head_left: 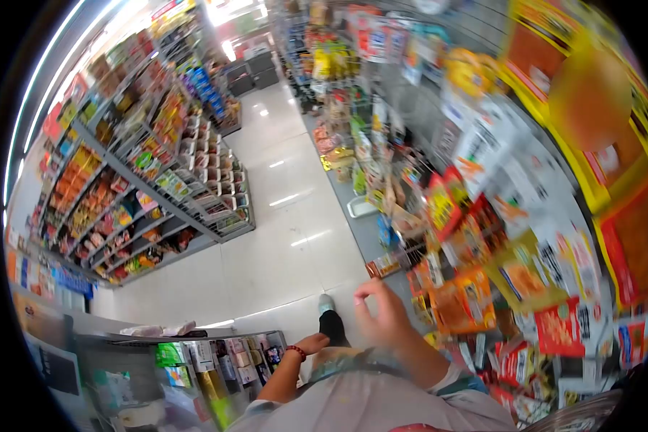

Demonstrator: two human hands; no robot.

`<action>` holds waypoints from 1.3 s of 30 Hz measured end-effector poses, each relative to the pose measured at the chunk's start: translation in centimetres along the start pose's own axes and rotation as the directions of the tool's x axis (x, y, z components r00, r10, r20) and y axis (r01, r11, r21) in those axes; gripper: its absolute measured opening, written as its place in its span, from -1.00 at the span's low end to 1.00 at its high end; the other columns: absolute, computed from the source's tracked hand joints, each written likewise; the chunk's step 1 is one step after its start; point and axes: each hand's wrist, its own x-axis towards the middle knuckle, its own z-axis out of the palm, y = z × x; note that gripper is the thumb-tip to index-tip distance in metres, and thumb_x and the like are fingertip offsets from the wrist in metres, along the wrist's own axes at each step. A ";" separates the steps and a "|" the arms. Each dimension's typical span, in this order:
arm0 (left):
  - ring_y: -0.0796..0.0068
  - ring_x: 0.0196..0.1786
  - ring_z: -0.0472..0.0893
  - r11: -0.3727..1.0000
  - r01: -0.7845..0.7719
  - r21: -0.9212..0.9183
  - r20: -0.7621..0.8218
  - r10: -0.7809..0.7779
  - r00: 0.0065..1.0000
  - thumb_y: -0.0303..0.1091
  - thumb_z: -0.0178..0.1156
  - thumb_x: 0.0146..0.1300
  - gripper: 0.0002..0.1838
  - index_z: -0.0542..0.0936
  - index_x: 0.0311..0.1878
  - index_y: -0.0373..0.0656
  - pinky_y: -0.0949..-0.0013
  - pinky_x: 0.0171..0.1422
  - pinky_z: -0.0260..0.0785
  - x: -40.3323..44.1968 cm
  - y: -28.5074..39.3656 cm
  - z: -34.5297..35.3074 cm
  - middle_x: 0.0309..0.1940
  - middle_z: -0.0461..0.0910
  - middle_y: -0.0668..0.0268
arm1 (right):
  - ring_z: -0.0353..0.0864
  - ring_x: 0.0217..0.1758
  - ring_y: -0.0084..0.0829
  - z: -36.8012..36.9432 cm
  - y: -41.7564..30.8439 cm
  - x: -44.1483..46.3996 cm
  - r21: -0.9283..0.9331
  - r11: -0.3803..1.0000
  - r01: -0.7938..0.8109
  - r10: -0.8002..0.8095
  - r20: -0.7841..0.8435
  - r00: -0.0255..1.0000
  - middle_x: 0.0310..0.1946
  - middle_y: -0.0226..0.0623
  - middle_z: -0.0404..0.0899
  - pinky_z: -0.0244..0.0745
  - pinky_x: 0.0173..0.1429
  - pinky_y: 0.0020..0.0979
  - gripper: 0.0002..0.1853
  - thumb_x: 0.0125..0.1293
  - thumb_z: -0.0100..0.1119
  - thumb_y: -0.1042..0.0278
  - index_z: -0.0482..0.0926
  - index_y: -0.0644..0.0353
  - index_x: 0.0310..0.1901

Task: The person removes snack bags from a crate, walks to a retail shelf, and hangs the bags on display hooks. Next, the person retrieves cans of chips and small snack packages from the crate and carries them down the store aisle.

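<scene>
My right hand (383, 313) is raised in front of my body, slightly blurred. Its thumb and forefinger curl into a loop, and nothing shows inside it. The closest goods to it are orange snack packets (462, 302) hanging on the right-hand rack. Lower down, my left hand (312, 343) hangs by my waist with its fingers loosely stretched, holding nothing I can see. A dark red bead bracelet (296, 353) circles that wrist. Beside it stands a low rack of small boxed goods (241, 360).
A pale tiled aisle (288, 187) runs ahead between shelves. On the left stands a grey shelf unit (151, 187) full of packaged food. Large yellow-edged packs (540, 54) hang close on the right. Dark grey bins (255, 72) stand at the far end. My shoe (326, 302) is on the floor.
</scene>
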 end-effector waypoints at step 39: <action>0.46 -0.21 0.67 0.774 0.181 -0.606 -0.327 -0.450 0.831 0.17 0.34 0.31 -0.49 0.71 -0.18 -0.19 0.34 -0.02 0.52 45.1 -11.6 -100.2 -0.29 0.74 0.25 | 0.76 -0.30 -0.23 52.3 92.7 80.1 -0.643 0.755 0.130 0.650 0.707 -0.278 -0.38 -0.13 0.74 0.63 -0.13 -0.11 -0.55 0.37 0.08 -0.03 0.74 0.22 -0.29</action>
